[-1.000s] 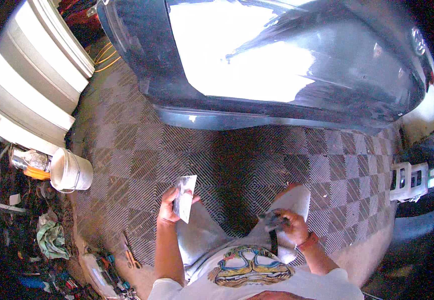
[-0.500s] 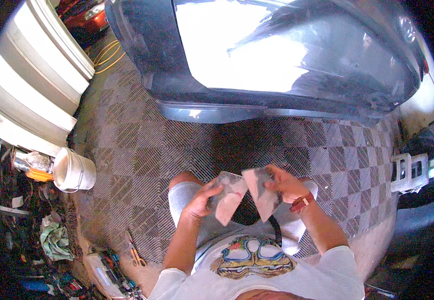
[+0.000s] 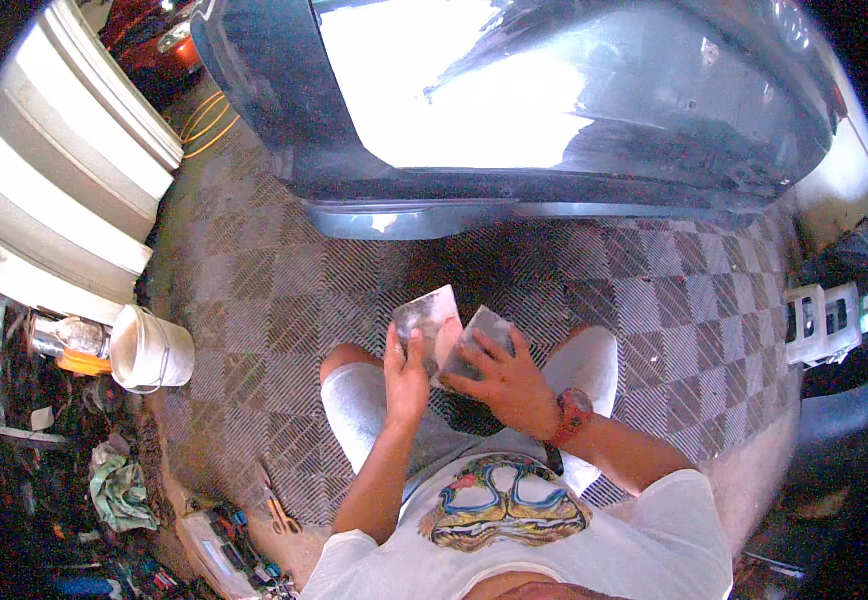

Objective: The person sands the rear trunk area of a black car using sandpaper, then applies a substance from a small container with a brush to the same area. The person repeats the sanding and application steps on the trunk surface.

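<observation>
My left hand (image 3: 407, 378) grips a flat rectangular pad (image 3: 428, 316), pinkish with grey smudges, its thumb lying over the near face. My right hand (image 3: 506, 384), wearing a red wristwatch (image 3: 574, 412), has its back turned up and its fingers spread over a second, greyer flat pad (image 3: 489, 322). The pads meet or overlap at their near edges above my lap; whether they touch is hard to tell. Both look like sanding pads, but the exact kind is unclear. Beyond my knees stands a dark blue-grey car body (image 3: 654, 130) with a large bright white area.
Patterned floor tiles (image 3: 264, 270) lie between me and the car. At left are a white bucket (image 3: 166, 352), orange-handled scissors (image 3: 280, 512), a crumpled green cloth (image 3: 122, 490) and cluttered tools. A yellow hose (image 3: 206, 128) lies far left; a white plastic stool-like item (image 3: 822, 325) stands right.
My left hand has raised and turned its pad. My right hand has moved left and rolled over, bringing its pad against or in front of the left one. The view has shifted slightly.
</observation>
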`<state>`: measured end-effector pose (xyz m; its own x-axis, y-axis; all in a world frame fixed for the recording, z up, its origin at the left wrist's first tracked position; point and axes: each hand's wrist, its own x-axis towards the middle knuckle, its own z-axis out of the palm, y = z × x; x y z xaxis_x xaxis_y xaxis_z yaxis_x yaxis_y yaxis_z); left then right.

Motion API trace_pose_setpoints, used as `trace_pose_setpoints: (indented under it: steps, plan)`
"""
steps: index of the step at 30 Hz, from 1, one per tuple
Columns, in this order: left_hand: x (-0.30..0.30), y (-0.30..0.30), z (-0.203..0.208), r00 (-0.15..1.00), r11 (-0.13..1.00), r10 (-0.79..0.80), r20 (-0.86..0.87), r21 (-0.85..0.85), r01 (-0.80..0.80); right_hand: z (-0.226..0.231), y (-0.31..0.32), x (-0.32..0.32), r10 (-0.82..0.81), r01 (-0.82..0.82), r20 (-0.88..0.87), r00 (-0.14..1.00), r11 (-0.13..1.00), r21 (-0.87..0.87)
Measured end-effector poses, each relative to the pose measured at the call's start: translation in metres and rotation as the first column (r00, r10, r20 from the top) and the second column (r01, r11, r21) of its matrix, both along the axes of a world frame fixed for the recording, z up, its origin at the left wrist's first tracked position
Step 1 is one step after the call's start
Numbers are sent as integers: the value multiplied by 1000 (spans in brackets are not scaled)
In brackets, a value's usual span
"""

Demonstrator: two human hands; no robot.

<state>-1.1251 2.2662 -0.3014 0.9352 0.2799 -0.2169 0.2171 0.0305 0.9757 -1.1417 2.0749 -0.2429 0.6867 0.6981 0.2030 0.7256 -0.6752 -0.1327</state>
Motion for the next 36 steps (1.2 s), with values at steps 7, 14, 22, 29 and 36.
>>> trace_pose_setpoints:
  steps: [7,14,22,29,36]
  plan:
    - [8,11,4,987,798,158,12,-591,-121,52,0,7,127,-76,-173,977,958,277]
    - [-6,21,0,996,627,67,-50,-775,-81,5,-20,29,-188,181,-304,934,982,-52]
    - [-34,84,-22,983,759,168,-71,-628,-175,57,-39,108,-110,585,-576,810,217,781]
    - [-43,100,-57,999,749,35,-33,-661,-48,102,-24,175,305,412,-327,894,-280,867]
    - [-42,91,-44,999,746,31,-20,-665,-36,68,-19,215,397,443,-261,880,-487,752]
